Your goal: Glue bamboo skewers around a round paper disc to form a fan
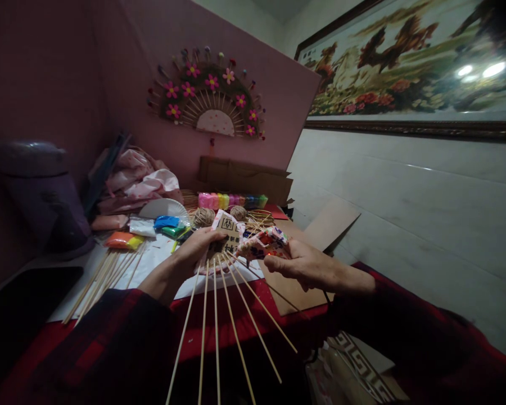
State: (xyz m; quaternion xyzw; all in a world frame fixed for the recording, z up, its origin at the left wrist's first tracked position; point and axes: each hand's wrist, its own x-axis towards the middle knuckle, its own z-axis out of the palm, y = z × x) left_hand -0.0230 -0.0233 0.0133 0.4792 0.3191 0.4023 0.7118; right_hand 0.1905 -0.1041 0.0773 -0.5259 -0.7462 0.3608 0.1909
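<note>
My left hand (194, 250) grips a printed paper piece (227, 233) from which several thin wooden sticks (225, 320) fan out toward me. My right hand (297, 264) is closed on a crumpled patterned paper (263, 243) at the right edge of that piece. Both hands hover over the red table (231, 329), close together.
Loose sticks (99, 281) lie on white paper at left. Coloured clay packets (124, 241), twine balls (203, 216) and a row of coloured clay (231, 200) sit behind. A flowered fan decoration (208, 101) hangs on the pink board. Cardboard (331, 222) leans right.
</note>
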